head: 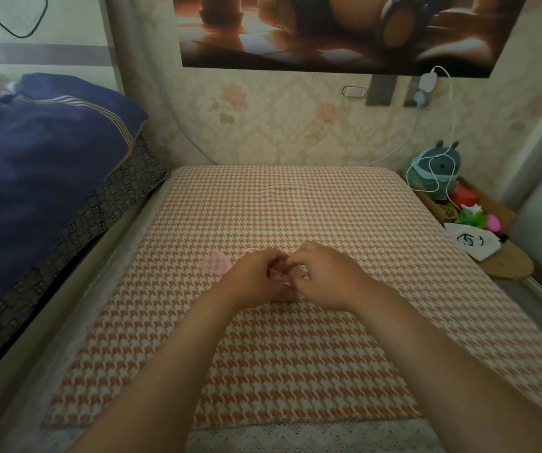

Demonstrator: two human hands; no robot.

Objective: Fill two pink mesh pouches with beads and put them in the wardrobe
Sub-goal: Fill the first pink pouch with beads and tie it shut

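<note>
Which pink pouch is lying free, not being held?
The flat pink pouch on the checked mat, just left of the left hand. The other pouch is pinched between it and the right hand.

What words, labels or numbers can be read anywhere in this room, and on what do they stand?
None can be read.
White cloth bag right of the orange houndstooth mat: a drawn black face only, no letters.
Brown wooden box beside it: dark marks, too blurred to read.
Large brown wall poster: no text shows.
</note>
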